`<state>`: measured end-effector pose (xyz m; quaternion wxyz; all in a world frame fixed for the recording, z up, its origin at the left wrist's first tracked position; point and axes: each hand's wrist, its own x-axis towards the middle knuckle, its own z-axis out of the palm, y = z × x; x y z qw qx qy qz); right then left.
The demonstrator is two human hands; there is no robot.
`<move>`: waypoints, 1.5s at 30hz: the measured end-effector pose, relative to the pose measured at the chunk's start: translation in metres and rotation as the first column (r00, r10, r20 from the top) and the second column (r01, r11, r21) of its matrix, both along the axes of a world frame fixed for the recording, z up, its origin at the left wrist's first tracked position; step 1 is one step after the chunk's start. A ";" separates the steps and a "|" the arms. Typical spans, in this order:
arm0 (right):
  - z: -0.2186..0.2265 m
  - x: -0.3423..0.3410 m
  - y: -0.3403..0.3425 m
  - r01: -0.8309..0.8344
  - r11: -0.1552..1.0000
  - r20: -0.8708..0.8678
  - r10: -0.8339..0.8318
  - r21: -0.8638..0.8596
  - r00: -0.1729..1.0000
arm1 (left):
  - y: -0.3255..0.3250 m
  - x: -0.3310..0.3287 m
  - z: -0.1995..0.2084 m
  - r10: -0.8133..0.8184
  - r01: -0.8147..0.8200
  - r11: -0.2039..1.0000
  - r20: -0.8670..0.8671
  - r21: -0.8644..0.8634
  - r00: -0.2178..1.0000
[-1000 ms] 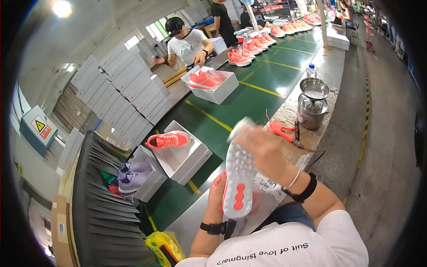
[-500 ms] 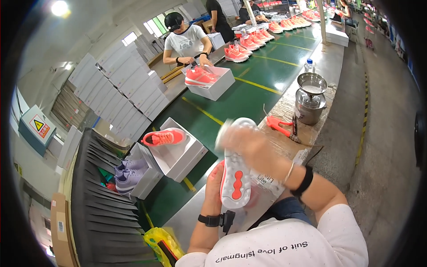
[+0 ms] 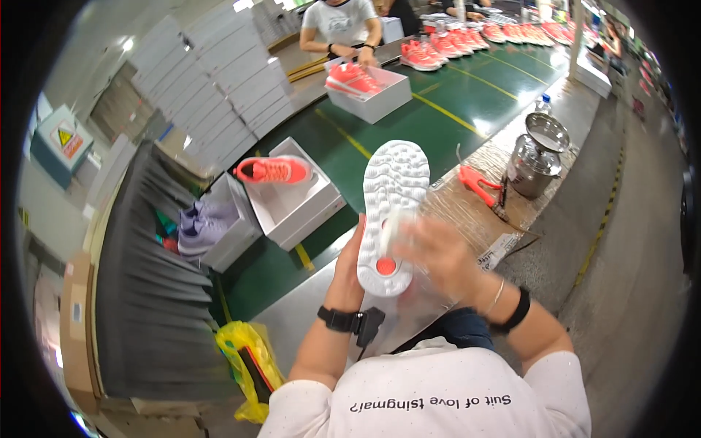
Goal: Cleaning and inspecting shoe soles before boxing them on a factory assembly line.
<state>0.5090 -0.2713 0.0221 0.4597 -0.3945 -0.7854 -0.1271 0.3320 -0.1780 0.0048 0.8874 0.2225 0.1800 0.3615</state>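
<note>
A sneaker (image 3: 398, 175) is held up in front of me, its white ridged sole with coral inserts facing me. My left hand (image 3: 347, 266) grips it along the left side, most of the fingers hidden behind it. Over the lower half of the sole, my right hand (image 3: 442, 255) is blurred by motion and holds a small white pad-like thing (image 3: 394, 232) against it. What the pad is made of cannot be made out. Left of the sneaker, a white shoebox (image 3: 321, 206) has a coral sneaker (image 3: 274, 170) lying across it.
Purple sneakers (image 3: 204, 232) sit in another box (image 3: 232, 232). Across the green conveyor (image 3: 347, 139), a person (image 3: 339, 25) handles a coral sneaker in a box. A metal canister (image 3: 533, 168) and a red-handled tool (image 3: 478, 185) stand at right; a yellow bag (image 3: 244, 339) hangs lower left.
My right hand has moved down the sole from its upper end toward the lower end. The sneaker is raised slightly, and my view has tilted down.
</note>
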 end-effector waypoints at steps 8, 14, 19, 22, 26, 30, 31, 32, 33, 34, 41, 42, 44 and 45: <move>0.042 0.010 0.028 0.075 0.997 0.047 -0.074 -0.007 0.996 | 0.006 -0.006 -0.006 -0.064 0.064 0.998 0.021 -0.012 0.998; 0.026 -0.045 0.029 -0.200 0.971 0.203 0.224 -0.133 0.953 | 0.035 -0.023 -0.047 -0.140 0.140 0.990 0.179 0.013 0.974; -0.007 -0.037 -0.015 -0.312 0.917 0.462 0.396 -0.249 0.793 | 0.036 -0.037 -0.023 0.016 -0.017 1.000 0.048 0.005 0.999; -0.018 -0.007 -0.016 -0.184 0.919 0.456 0.337 -0.348 0.824 | 0.042 -0.048 -0.016 0.137 -0.131 0.988 0.069 -0.080 0.988; 0.012 -0.008 0.002 -0.077 0.948 0.248 0.159 -0.309 0.956 | 0.046 -0.057 -0.011 0.139 -0.134 0.988 0.054 -0.083 0.989; 0.012 -0.048 0.020 -0.101 0.971 0.155 0.136 -0.217 0.978 | 0.051 -0.059 -0.008 0.131 -0.118 0.988 0.129 -0.104 0.983; 0.003 -0.057 0.021 -0.158 0.952 0.209 0.216 -0.262 0.954 | 0.060 -0.069 -0.012 0.201 -0.201 0.979 0.030 0.017 0.979; -0.005 -0.062 0.020 -0.258 0.905 0.189 0.334 -0.338 0.923 | 0.069 -0.078 -0.005 0.280 -0.269 0.952 -0.060 0.146 0.958; -0.012 -0.062 0.017 -0.326 0.848 0.166 0.424 -0.417 0.890 | 0.077 -0.093 0.005 0.324 -0.296 0.934 -0.123 0.203 0.938; -0.015 -0.063 0.014 -0.304 0.832 0.158 0.415 -0.465 0.896 | 0.087 -0.110 0.012 0.421 -0.376 0.891 -0.154 0.256 0.894; -0.031 -0.048 0.028 -0.222 0.786 -0.096 0.205 -0.577 0.974 | 0.145 -0.214 0.107 0.986 0.342 0.117 -0.149 0.933 0.070; -0.034 -0.048 0.029 -0.213 0.783 -0.082 0.204 -0.584 0.976 | 0.148 -0.217 0.114 0.992 0.666 0.116 -0.118 0.737 -0.041; -0.037 -0.051 0.032 -0.227 0.771 -0.096 0.213 -0.594 0.972 | 0.172 -0.239 0.096 1.000 0.939 0.018 0.015 0.344 -0.025; -0.037 -0.052 0.035 -0.234 0.755 -0.110 0.212 -0.612 0.971 | 0.191 -0.249 0.067 0.999 0.939 0.022 0.025 0.343 -0.032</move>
